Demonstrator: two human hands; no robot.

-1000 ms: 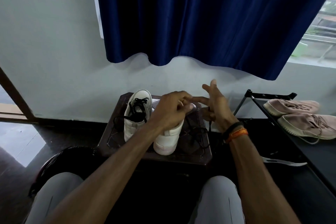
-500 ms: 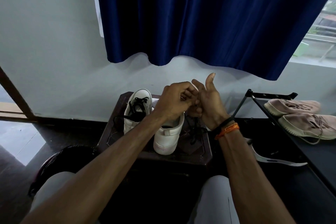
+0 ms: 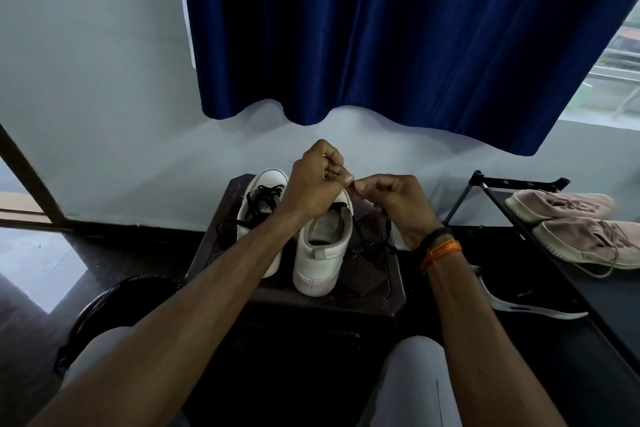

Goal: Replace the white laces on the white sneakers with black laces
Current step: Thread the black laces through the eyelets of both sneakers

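Both hands (image 3: 356, 189) pinch blk lace (image 3: 369, 236) above rt sneaker (image 3: 320, 246).

Looks like a home to me, a room by the entry. Long navy fabric curtain (image 3: 398, 28) over a window on a plain white wall (image 3: 86, 80), glossy dark tiled floor (image 3: 34, 270), black metal shoe rack (image 3: 540, 204) holding dusty-pink suede sneakers (image 3: 585, 229), wooden door frame (image 3: 27, 177) at left.
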